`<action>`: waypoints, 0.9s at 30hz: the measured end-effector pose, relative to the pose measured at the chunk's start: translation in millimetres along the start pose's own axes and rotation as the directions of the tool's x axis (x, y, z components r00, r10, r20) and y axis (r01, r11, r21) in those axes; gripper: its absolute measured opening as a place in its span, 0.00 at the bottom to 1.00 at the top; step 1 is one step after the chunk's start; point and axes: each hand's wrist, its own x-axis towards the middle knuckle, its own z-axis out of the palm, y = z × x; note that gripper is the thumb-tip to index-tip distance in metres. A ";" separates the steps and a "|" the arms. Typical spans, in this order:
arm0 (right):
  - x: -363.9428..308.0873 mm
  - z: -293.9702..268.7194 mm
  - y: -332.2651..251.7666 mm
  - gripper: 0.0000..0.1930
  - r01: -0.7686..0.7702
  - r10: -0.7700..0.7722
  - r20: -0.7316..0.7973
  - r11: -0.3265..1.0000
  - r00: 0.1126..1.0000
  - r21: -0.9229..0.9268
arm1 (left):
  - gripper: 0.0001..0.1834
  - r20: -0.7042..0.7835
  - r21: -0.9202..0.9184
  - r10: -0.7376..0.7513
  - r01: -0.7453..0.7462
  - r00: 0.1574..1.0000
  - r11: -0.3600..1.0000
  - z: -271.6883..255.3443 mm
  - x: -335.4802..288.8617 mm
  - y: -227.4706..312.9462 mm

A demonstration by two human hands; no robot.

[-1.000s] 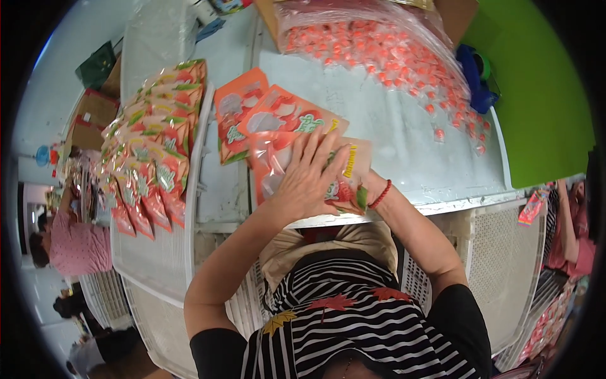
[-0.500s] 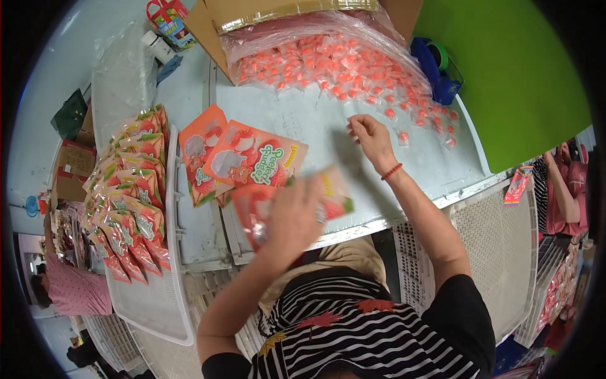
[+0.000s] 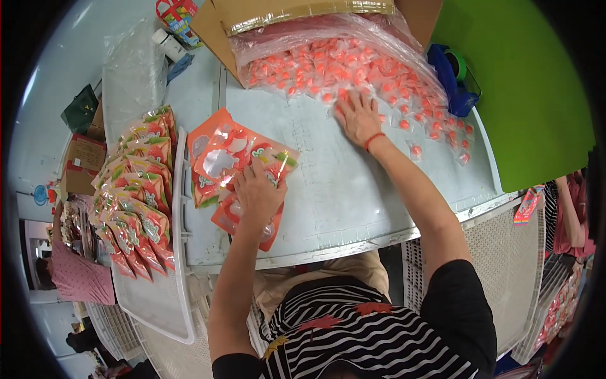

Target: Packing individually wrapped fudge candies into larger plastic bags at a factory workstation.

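A small pile of flat coral-red candy pouches (image 3: 218,151) with clear windows lies on the left part of the table, overlapping at different angles. My left hand (image 3: 259,192) rests on these pouches, its fingers stretched over the upper one and its palm covering part of the lower one. Farther right, my right hand (image 3: 358,120), with a red bead bracelet at the wrist, reaches the near edge of a heap of wrapped red candies (image 3: 328,57). Its fingers are spread, touching the nearest candies. The heap spills from a plastic-lined cardboard box (image 3: 218,47).
Left of the table, a white plastic crate (image 3: 183,297) holds rows of filled pouches (image 3: 136,196). A blue tape dispenser (image 3: 456,82) with green tape stands right of the candies. A white bottle (image 3: 167,44) lies at the back left. Another person (image 3: 79,271) is at the far left.
My left hand has moved up and left with a pouch, onto the pile. My right hand has moved farther away to the candies, its curled fingers now spread.
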 end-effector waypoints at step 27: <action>-97.8 -65.5 -24.2 0.29 -0.134 -0.029 0.201 0.650 0.979 0.748 | 0.48 0.074 -0.258 -0.132 0.147 0.988 0.955 -67.5 -115.9 -23.1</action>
